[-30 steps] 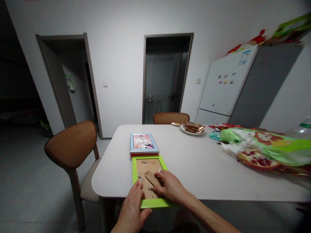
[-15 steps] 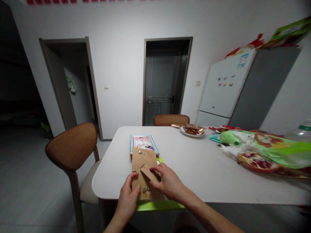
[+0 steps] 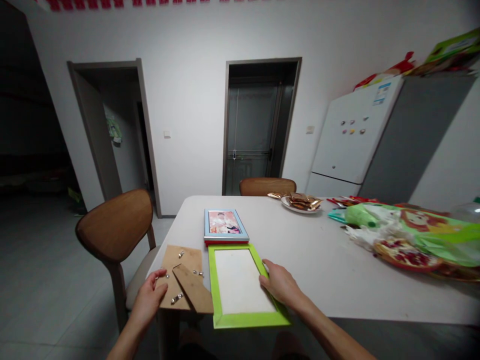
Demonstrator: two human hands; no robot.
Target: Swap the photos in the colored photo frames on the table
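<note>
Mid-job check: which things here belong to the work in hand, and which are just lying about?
In the work:
green frame, right hand on its right side
brown backing board, left hand at its left edge
blue photo frame, perhaps; no hand on it

Apparently just lying about:
gold packets on a plate
green bag
cut fruit
</note>
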